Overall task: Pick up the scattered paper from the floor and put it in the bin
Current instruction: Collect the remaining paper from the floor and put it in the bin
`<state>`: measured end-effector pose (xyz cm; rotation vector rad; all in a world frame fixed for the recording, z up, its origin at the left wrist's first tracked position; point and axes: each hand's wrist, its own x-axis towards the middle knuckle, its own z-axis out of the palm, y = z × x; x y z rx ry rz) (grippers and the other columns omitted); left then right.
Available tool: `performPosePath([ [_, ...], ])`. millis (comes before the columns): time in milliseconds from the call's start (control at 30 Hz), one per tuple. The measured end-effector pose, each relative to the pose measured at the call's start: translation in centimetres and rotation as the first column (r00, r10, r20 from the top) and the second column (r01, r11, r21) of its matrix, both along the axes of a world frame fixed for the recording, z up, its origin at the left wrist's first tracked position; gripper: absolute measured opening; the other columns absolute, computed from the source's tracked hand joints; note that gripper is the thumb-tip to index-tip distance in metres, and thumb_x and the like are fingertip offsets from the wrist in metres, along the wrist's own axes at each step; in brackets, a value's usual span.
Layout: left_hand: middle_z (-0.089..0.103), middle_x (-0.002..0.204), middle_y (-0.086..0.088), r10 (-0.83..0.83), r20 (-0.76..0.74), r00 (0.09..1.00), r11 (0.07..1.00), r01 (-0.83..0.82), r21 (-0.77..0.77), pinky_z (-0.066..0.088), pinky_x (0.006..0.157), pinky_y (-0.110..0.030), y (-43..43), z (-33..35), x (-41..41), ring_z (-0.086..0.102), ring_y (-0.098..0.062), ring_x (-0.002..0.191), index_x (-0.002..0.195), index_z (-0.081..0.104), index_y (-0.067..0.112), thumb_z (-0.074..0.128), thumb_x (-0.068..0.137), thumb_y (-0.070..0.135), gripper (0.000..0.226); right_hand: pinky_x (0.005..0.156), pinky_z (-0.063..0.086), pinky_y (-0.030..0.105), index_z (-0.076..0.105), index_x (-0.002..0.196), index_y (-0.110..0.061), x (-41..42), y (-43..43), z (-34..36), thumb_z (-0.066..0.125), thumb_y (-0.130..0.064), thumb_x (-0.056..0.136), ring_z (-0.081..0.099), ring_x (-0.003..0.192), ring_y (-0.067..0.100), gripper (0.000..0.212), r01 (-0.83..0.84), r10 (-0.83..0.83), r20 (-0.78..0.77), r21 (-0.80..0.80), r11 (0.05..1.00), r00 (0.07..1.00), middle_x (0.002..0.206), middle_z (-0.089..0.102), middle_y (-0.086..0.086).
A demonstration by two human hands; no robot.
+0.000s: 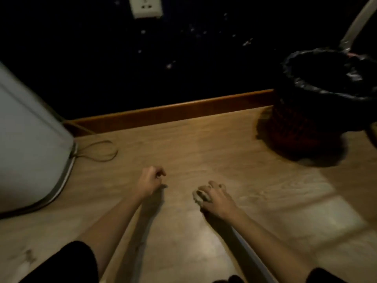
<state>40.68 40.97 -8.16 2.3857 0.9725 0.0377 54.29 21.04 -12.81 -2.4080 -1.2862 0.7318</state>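
A crumpled wad of pale paper (pixel 198 196) sits in the right hand (pixel 216 199), fingers curled over it, low above the smooth wood-grain floor (pixel 204 144). The left hand (pixel 151 180) is curled in, nothing visible in it. The round mesh bin (pixel 302 127), lined with crinkled black plastic, stands well apart at the right by the wooden skirting board (pixel 173 113); bare floor lies between.

You are looking down at a dimly lit room in a home. Items showing it:
- wood-grain floor (pixel 204 144)
- wooden skirting board (pixel 173 113) running along a dark wall (pixel 81 58)
- white wall socket (pixel 145 6)
- white appliance (pixel 26 139) standing at the left, its cord (pixel 98 152) looping over the floor
- small basket bin (pixel 306 129) wearing a black liner bag (pixel 326 92)
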Motion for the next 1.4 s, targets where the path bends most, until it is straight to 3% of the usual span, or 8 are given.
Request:
performPosePath([
  [100, 0.066, 0.104, -0.02, 0.101, -0.066, 0.993, 0.995, -0.102, -0.021, 0.049, 0.084, -0.036, 1.0, -2.6, -8.0, 0.062, -0.033, 0.096, 0.104, 0.064, 0.006, 0.065, 0.08, 0.008, 0.024, 0.101, 0.036, 0.051, 0.033, 0.135, -0.033, -4.7, -0.2, -2.0, 0.05, -0.01, 0.09, 0.02, 0.131, 0.044, 0.054, 0.072, -0.061, 0.153, -0.073, 0.995, 0.986, 0.146, 0.026, 0.015],
  [300, 0.049, 0.128, -0.018, 0.278, -0.216, 0.936, 0.96, -0.264, 0.093, 0.04, 0.099, -0.038, 1.5, -6.3, -20.7, 0.044, -0.038, 0.117, 0.122, 0.053, 0.02, 0.061, 0.079, 0.014, 0.044, 0.081, 0.043, 0.037, 0.054, 0.111, -0.005, -10.3, 2.1, -3.1, 0.044, 0.013, 0.081, 0.042, 0.106, 0.032, 0.036, -0.004, -0.018, 0.272, 0.078, 0.997, 0.962, 0.117, 0.053, 0.014],
  [533, 0.032, 0.145, -0.018, 0.404, -0.306, 0.862, 0.914, -0.396, 0.092, 0.036, 0.107, -0.046, 1.4, -5.5, -30.2, 0.029, -0.037, 0.132, 0.134, 0.038, 0.031, 0.069, 0.073, 0.026, 0.068, 0.072, 0.048, 0.038, 0.066, 0.083, -0.009, -19.5, 9.6, -2.7, 0.054, 0.004, 0.081, 0.056, 0.084, 0.028, 0.017, -0.334, 0.332, 0.051, 0.259, 0.906, 0.942, 0.09, 0.063, 0.012],
  [800, 0.002, 0.157, -0.009, 0.226, -0.252, 0.941, 0.973, -0.207, 0.099, 0.042, 0.097, -0.056, -1.2, -7.1, -31.0, 0.018, -0.041, 0.135, 0.137, 0.008, 0.051, 0.054, 0.084, 0.015, 0.079, 0.075, 0.043, 0.033, 0.066, 0.102, -0.015, -21.5, 6.7, -3.8, 0.061, -0.01, 0.084, 0.054, 0.096, 0.028, 0.02, -0.255, 0.202, 0.212, 0.258, 0.932, 0.956, 0.104, 0.066, 0.008],
  [967, 0.03, 0.149, -0.009, 0.155, -0.211, 0.965, 0.977, -0.119, 0.175, 0.039, 0.101, -0.051, -1.2, -8.8, -28.4, 0.03, -0.034, 0.13, 0.133, 0.036, 0.035, 0.042, 0.085, -0.007, 0.064, 0.081, 0.051, 0.035, 0.058, 0.12, -0.006, -25.5, 1.9, -6.5, 0.064, 0.004, 0.079, 0.053, 0.102, 0.029, 0.042, -0.326, 0.231, 0.343, 0.251, 0.912, 0.911, 0.119, 0.062, 0.014],
  [1067, 0.059, 0.11, -0.019, 0.163, -0.181, 0.97, 0.967, -0.121, 0.224, 0.046, 0.087, -0.041, -1.3, -8.9, -28.8, 0.055, -0.036, 0.104, 0.102, 0.062, 0.005, 0.05, 0.082, -0.007, 0.027, 0.08, 0.044, 0.035, 0.061, 0.11, -0.004, -26.0, 2.4, -6.5, 0.057, 0.003, 0.084, 0.05, 0.101, 0.03, 0.027, -0.273, 0.229, 0.186, 0.263, 0.926, 0.956, 0.112, 0.058, 0.016],
  [1200, 0.068, 0.096, -0.022, 0.17, -0.324, 0.931, 0.982, -0.131, 0.138, 0.051, 0.077, -0.038, -1.2, -5.4, -31.8, 0.063, -0.032, 0.086, 0.089, 0.067, -0.001, 0.058, 0.081, -0.001, 0.012, 0.068, 0.034, 0.027, 0.069, 0.089, -0.002, -26.8, 5.9, -4.7, 0.059, -0.003, 0.086, 0.056, 0.084, 0.03, 0.01, -0.315, 0.292, 0.117, 0.328, 0.891, 0.949, 0.089, 0.063, 0.015],
  [1400, 0.071, 0.094, -0.021, 0.197, -0.221, 0.955, 0.968, -0.155, 0.197, 0.051, 0.078, -0.035, 0.4, 0.7, -38.5, 0.065, -0.032, 0.09, 0.09, 0.07, 0.0, 0.061, 0.076, -0.001, 0.017, 0.074, 0.037, 0.023, 0.069, 0.097, -0.004, -33.4, 8.7, -2.0, 0.059, -0.003, 0.085, 0.058, 0.092, 0.025, 0.015, -0.406, 0.456, -0.039, 0.396, 0.824, 0.889, 0.097, 0.068, 0.012],
])
